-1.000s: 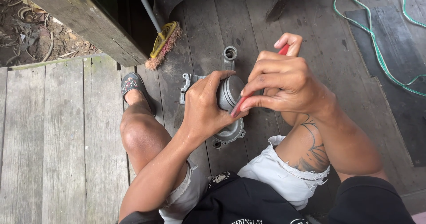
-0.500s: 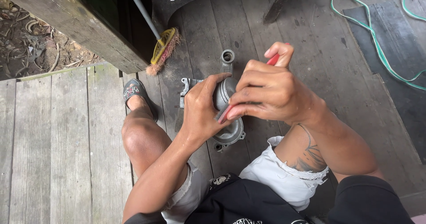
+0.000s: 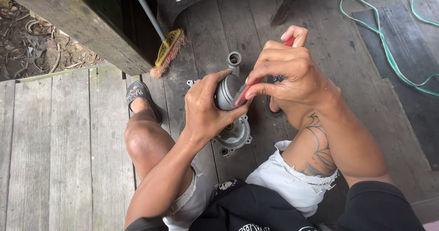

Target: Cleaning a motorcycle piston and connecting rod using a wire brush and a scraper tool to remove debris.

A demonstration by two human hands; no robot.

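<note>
Head view: your left hand (image 3: 206, 110) is wrapped around a grey metal cylinder (image 3: 227, 91), fingers curled over its top and thumb reaching along the side nearest you, so it is closed firmly on that part. The cylinder stands on a round grey metal housing (image 3: 235, 135) that rests on the dark floorboards (image 3: 215, 34) between your knees. Your right hand (image 3: 290, 73) is closed on a red-handled tool (image 3: 289, 41); the red end sticks out above your knuckles, and the lower end (image 3: 241, 95) runs down under your fingers to touch the side of the cylinder, just beside your left thumb. What sort of tool it is cannot be told, since your fingers cover most of it.

A short metal pipe end (image 3: 234, 58) rises just behind the cylinder. Your left foot wears a grey sandal (image 3: 136, 95) on the boards to the left. Further back, a yellow broom (image 3: 168, 50) leans beside a wooden post (image 3: 77, 20). Well off to the right, a green hose (image 3: 388, 48) lies across a black mat (image 3: 411, 89).
</note>
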